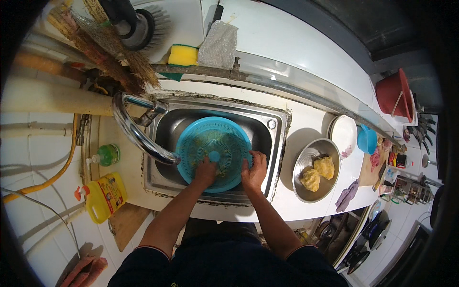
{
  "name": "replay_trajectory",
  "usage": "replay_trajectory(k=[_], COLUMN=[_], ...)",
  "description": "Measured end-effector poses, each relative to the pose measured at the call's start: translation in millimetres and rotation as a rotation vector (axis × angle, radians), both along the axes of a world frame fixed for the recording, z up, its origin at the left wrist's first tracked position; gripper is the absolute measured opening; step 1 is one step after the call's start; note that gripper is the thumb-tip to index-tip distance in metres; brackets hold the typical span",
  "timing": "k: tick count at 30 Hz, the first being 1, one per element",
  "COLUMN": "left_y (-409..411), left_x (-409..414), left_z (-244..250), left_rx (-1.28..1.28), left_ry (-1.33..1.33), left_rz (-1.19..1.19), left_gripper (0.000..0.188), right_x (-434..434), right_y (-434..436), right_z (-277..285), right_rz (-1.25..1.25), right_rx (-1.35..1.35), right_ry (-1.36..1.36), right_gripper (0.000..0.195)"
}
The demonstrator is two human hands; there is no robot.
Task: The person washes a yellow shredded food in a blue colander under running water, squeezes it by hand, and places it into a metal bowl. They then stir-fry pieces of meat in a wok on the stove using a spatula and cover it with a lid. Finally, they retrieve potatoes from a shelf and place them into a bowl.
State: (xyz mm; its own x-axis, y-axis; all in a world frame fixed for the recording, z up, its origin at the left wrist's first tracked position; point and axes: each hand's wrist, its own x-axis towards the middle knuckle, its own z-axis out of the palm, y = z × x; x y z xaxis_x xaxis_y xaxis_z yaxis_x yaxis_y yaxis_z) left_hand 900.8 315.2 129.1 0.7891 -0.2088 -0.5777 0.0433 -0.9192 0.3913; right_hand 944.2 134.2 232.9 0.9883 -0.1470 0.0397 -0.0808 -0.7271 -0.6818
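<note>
A round blue plastic colander (184, 143) sits in the stainless steel sink (163, 132), under the curved chrome faucet (143, 145). Small yellowish-green bits lie scattered over its slotted bottom. My left hand (206, 173) reaches down inside it, close to the raised centre; the fingertips are partly hidden, so their grip is unclear. At the right side of the rim is my right hand (255, 172), thumb on the inner side and fingers curled around the outside. On the counter to the right, a steel bowl (301, 158) holds two yellowish lumps of food (323, 167).
Left of the sink stand a green soap bottle (109, 155) and a yellow pump jug (105, 197). A yellow sponge (183, 55) rests on the ledge behind. Farther right are white plates (343, 134), a purple cloth (347, 195) and a knife (379, 175) on a cutting board (365, 168).
</note>
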Motion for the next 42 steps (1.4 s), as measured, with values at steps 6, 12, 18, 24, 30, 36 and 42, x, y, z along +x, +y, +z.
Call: replay_trajectory(k=[6, 12, 18, 24, 30, 36, 42], left_y=[27, 30, 15, 43, 12, -8, -4], left_x=[2, 28, 30, 35, 4, -10, 5], left_z=[-26, 37, 106, 46, 2, -13, -6], left_rx=[-0.362, -0.741, -0.683, -0.091, 0.027, -0.070, -0.288], left_ry=[0.379, 0.303, -0.157, 0.035, -0.008, 0.014, 0.364], left_rz=[0.302, 0.761, 0.440, 0.394, 0.187, 0.260, 0.572], left_gripper=[0.023, 0.032, 0.045, 0.048, 0.038, 0.029, 0.026], right_x=[-14, 10, 10, 27, 19, -13, -22], right_y=[14, 50, 60, 39, 48, 61, 56], right_z=[-20, -52, -65, -78, -122, -134, -181], right_rz=[0.146, -0.330, -0.276, -0.249, 0.361, 0.366, 0.589], right_rx=[0.246, 1.064, 1.873, 1.159, -0.338, -0.241, -0.257], right_ry=[0.256, 1.094, 1.039, 0.959, 0.677, 0.673, 0.731], right_gripper=[0.022, 0.049, 0.043, 0.030, 0.032, 0.033, 0.032])
